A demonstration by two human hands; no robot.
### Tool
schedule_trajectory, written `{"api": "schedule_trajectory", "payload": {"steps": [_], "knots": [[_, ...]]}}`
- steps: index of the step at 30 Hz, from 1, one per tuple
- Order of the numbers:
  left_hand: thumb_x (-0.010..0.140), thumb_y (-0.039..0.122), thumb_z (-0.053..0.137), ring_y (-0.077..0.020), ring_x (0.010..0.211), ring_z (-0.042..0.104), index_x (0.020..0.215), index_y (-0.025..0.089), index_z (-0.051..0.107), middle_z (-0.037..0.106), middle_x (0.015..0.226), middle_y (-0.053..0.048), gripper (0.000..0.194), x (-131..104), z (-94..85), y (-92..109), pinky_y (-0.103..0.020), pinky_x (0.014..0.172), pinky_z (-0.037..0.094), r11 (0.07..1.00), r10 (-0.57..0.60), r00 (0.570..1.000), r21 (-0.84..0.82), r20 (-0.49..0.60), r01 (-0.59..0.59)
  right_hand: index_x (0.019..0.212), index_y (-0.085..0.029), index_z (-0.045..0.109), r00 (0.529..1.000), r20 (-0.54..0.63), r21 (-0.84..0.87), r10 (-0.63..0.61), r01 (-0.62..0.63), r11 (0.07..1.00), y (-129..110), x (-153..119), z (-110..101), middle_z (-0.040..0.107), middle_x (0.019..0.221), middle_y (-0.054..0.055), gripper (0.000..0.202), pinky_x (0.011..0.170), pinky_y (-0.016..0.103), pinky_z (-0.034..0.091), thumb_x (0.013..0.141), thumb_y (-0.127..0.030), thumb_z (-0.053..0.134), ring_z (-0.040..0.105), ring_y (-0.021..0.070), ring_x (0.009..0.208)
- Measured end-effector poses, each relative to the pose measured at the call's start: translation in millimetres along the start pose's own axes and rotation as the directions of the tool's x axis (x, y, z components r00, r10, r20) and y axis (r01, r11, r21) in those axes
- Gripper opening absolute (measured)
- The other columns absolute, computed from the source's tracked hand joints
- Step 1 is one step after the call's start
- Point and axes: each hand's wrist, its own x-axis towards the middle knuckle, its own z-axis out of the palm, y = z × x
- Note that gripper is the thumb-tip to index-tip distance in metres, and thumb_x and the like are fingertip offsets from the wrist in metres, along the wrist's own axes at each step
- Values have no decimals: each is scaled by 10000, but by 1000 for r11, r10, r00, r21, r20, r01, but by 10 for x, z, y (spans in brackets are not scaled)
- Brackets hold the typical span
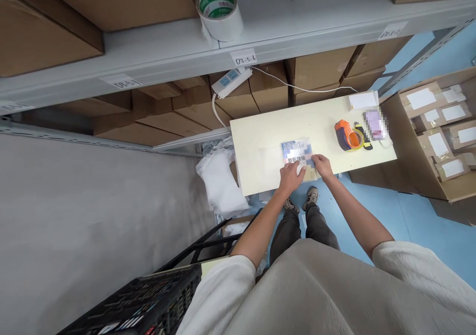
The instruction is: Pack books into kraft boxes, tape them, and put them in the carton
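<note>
A book with a blue and beige cover (298, 149) lies on the pale yellow table (256, 132), in what looks like a clear plastic sleeve. My left hand (292, 176) rests on its lower left part, fingers spread and thumb apart. At the book's right edge, my right hand (322, 165) has its fingers closed on the edge of the book or sleeve. A whitish, see-through sheet (268, 166) is on the table just left of the book.
An orange and purple tape dispenser (347, 136), a pixelated phone-like object (375, 124) and a white box (362, 100) sit at the table's right end. A power strip (231, 81) and tape roll (220, 15) are on shelves. White bags (223, 184) lie left; cartons (442, 141) stand right.
</note>
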Motion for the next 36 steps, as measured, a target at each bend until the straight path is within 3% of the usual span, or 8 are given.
{"api": "schedule_trajectory", "payload": {"steps": [3, 6, 11, 17, 23, 27, 31, 36], "knots": [[1052, 618, 582, -394, 1369, 617, 1326, 241, 657, 772, 1336, -135, 471, -37, -58, 82, -563, 1149, 460, 994, -70, 997, -81, -19, 68, 956, -219, 718, 992, 83, 26, -98, 96, 995, -134, -131, 33, 765, 965, 66, 470, 823, 348, 574, 919, -656, 551, 702, 232, 900], [990, 636, 687, -321, 1179, 704, 1235, 251, 614, 770, 1270, -124, 462, -108, -172, 122, -440, 998, 532, 962, -147, 989, -235, -22, 138, 1026, -220, 734, 974, 172, 117, -150, 131, 984, -267, -294, 99, 767, 1021, 78, 586, 802, 341, 581, 946, -759, 520, 715, 226, 904], [957, 392, 723, -226, 873, 698, 1095, 266, 554, 732, 949, -29, 252, -229, -443, 60, -317, 757, 499, 907, -242, 969, -365, -44, 210, 1034, -216, 769, 923, 340, 226, -180, 105, 968, -336, -366, 257, 790, 1030, 100, 572, 893, 357, 594, 969, -740, 549, 751, 238, 1013], [921, 198, 615, -207, 855, 666, 984, 271, 520, 687, 910, 6, 135, -307, -642, -75, -303, 776, 491, 883, -271, 958, -421, -95, 209, 1053, -211, 726, 993, 114, -27, -11, 14, 1000, -86, -156, 409, 779, 1000, 72, 333, 910, 405, 588, 790, -415, 710, 738, 253, 974], [908, 201, 608, -204, 864, 664, 984, 265, 542, 700, 934, 2, 119, -388, -715, -220, -303, 801, 518, 859, -276, 953, -476, -127, 185, 917, -233, 679, 994, 84, -115, 63, -53, 992, 53, -109, 621, 724, 904, 36, 311, 810, 373, 569, 669, -396, 774, 693, 237, 860], [893, 215, 609, -204, 889, 666, 970, 261, 549, 701, 950, 1, 108, -469, -779, -411, -298, 814, 517, 841, -297, 943, -508, -152, 184, 854, -248, 623, 996, 87, -162, 29, -14, 987, 45, -129, 737, 676, 842, -2, 288, 765, 347, 546, 639, -377, 766, 662, 217, 814], [879, 212, 586, -193, 872, 647, 919, 262, 531, 679, 918, 11, 84, -529, -811, -673, -277, 787, 499, 823, -358, 914, -526, -188, 214, 1023, -262, 602, 991, 109, -131, -81, 95, 987, -32, -224, 838, 630, 759, -58, 385, 751, 346, 545, 666, -355, 714, 647, 213, 752], [868, 229, 583, -182, 801, 600, 841, 261, 523, 598, 789, 34, 73, -544, -770, -1019, -267, 747, 469, 795, -449, 879, -521, -162, 310, 1028, -264, 635, 953, 211, -196, -219, 260, 946, -207, -394, 1087, 685, 809, -26, 294, 837, 363, 554, 741, -321, 657, 666, 221, 786]]}}
